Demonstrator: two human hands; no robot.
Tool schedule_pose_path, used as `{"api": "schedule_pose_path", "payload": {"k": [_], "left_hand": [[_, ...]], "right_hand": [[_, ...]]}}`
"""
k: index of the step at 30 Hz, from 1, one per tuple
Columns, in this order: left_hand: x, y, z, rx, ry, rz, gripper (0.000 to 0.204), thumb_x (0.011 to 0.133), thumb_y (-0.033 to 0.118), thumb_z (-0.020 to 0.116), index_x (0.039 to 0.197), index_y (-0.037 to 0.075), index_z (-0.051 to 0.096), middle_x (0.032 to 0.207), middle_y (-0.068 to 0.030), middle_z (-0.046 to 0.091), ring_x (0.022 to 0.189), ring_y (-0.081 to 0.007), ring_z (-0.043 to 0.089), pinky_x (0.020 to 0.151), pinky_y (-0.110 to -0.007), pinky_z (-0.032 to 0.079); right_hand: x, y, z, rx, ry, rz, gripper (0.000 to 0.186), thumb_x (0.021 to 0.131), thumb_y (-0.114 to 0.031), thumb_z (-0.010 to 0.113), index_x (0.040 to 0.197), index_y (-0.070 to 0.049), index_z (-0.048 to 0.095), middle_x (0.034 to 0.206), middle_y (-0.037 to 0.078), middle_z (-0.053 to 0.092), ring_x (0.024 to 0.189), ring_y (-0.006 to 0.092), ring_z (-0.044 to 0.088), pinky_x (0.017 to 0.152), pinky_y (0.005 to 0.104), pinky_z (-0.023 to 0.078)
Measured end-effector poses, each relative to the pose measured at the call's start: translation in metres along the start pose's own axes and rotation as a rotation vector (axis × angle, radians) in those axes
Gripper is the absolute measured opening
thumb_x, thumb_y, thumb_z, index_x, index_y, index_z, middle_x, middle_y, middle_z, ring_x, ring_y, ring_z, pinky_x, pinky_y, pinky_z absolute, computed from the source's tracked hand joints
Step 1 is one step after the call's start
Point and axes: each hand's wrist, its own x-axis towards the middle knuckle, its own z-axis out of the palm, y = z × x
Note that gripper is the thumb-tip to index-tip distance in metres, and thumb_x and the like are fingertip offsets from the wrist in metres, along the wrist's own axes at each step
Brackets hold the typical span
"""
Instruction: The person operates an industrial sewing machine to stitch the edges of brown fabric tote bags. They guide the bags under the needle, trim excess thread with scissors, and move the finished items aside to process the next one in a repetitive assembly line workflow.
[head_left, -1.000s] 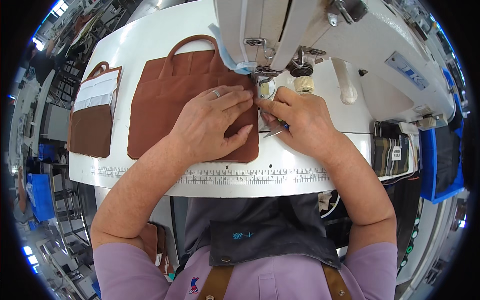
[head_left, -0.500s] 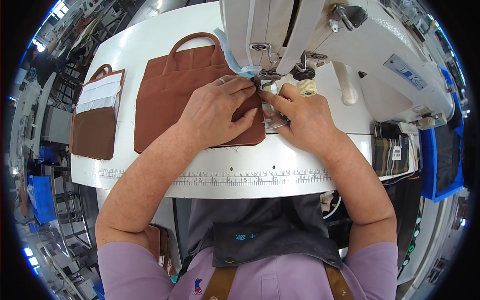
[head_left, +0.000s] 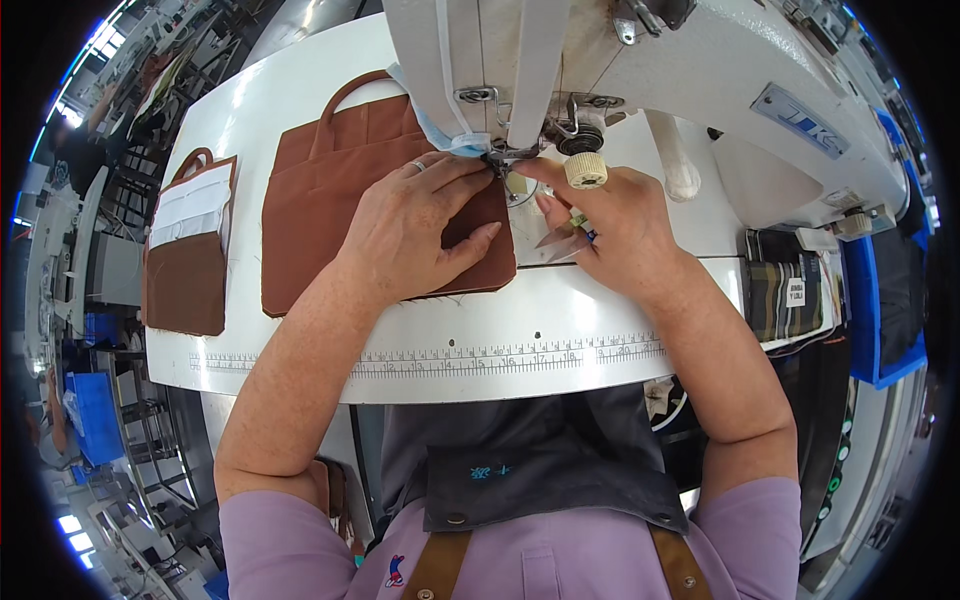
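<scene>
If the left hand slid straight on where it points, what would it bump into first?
The left hand would probably meet the metal presser-foot assembly first, though depth there is hard to judge.

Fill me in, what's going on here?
A person is working at a sewing machine. The left hand lies flat on a brown handled bag piece. The right hand holds small metal snips, its index finger extended toward the piece's right edge. A smaller brown-and-white handled piece lies farther left.
</scene>
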Motion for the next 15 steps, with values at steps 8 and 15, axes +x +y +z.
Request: {"api": "schedule_pose_path", "payload": {"k": [8,15], "left_hand": [[0.002,-0.009,-0.003,-0.016,-0.061,-0.038,0.043,0.087,0.027,0.077,0.124,0.004,0.073,0.127,-0.0158,0.070,0.116,-0.0337,0.068,0.100,-0.041,0.055],[0.001,-0.003,-0.016,-0.092,-0.019,0.116,0.048,0.079,0.028,0.085,0.119,0.005,0.074,0.127,-0.0115,0.071,0.119,-0.0317,0.068,0.105,-0.045,0.053]], "right_hand": [[0.001,0.002,0.002,-0.218,-0.159,0.040,0.016,0.084,-0.018,0.075,0.098,-0.013,0.069,0.090,0.005,0.066,0.075,0.0294,0.070,0.064,0.0432,0.056],[0.000,0.002,0.001,0.009,-0.137,-0.048,0.010,0.093,-0.021,0.071,0.097,-0.013,0.070,0.083,0.006,0.067,0.069,0.0304,0.068,0.065,0.0444,0.055]]}}
